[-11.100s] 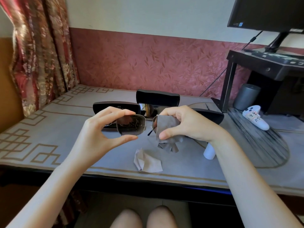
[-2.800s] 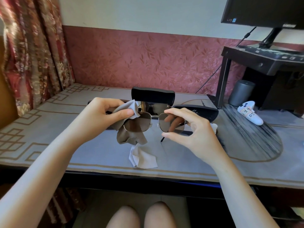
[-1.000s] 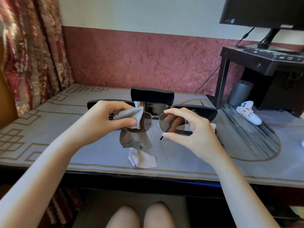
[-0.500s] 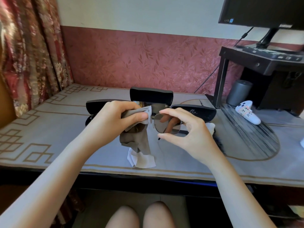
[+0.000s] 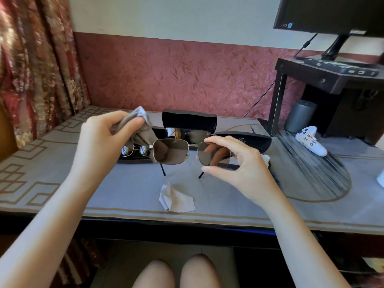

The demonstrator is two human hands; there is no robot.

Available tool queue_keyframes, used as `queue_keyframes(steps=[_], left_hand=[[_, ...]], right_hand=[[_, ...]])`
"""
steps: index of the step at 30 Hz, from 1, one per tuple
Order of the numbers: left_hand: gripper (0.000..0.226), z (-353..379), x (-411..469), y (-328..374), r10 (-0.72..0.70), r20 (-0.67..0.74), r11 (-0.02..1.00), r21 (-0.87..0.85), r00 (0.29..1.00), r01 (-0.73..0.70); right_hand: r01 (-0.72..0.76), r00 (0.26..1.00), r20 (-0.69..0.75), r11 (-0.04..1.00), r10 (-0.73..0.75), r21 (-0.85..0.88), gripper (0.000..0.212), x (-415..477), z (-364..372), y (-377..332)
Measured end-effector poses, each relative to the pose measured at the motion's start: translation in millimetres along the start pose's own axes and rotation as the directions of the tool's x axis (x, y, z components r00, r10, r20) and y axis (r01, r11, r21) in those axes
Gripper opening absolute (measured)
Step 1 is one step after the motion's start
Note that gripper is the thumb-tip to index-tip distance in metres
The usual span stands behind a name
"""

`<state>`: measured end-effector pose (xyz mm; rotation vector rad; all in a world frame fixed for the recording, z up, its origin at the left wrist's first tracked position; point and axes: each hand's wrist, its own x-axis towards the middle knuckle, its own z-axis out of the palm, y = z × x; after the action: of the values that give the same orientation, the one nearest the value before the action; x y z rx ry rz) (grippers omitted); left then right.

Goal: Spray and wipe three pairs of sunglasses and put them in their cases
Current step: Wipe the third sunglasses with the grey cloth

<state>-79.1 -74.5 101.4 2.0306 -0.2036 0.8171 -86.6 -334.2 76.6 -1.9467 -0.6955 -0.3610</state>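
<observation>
My right hand [image 5: 234, 163] pinches the right lens of gold-framed sunglasses [image 5: 172, 151], held up over the table with the temples hanging down. My left hand [image 5: 104, 142] grips a grey cleaning cloth [image 5: 141, 129], lifted off to the upper left of the left lens. Behind them stands an open black case [image 5: 189, 121] with dark sunglasses [image 5: 187, 134] inside. Another pair of glasses [image 5: 135, 150] lies in a case at the left, partly hidden by my hand. A shut dark case [image 5: 249, 140] lies at the right.
A second pale cloth [image 5: 176, 198] lies crumpled near the table's front edge. A white controller [image 5: 309, 140] and a grey cylinder [image 5: 299, 115] sit at the right by a black monitor stand [image 5: 332, 73]. A curtain hangs at the left.
My left hand has lifted the cloth off the left lens and moved it up and left. The whole left lens now shows. My right hand keeps its pinch on the right lens.
</observation>
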Motion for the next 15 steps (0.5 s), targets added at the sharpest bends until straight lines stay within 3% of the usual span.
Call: queue_keyframes(steps=[3,8,12,15], left_hand=[[0.020,-8.9,-0.7,-8.2,-0.021,-0.081,0.999,0.025,0.997,0.023],[0.022,-16.5,-13.2,-27.1,-0.131,-0.094,0.987,0.084,0.987,0.139],[0.029,-13.1,-25.7,-38.5,-0.236,0.052,0.962,0.156,0.970,0.226],[0.030,-9.1,-33.5,-43.3,-0.303,0.113,0.953,0.027,0.946,0.302]], right_hand=[[-0.016,1.000,-0.006,1.000,0.016,0.007,0.047,1.6,0.9,0.1],[-0.023,1.000,-0.012,1.000,0.023,0.012,0.047,2.7,2.9,0.8],[-0.026,0.999,-0.026,1.000,0.027,0.011,0.048,3.3,3.2,0.5],[-0.024,0.999,-0.022,1.000,0.025,0.005,0.048,3.8,4.8,-0.5]])
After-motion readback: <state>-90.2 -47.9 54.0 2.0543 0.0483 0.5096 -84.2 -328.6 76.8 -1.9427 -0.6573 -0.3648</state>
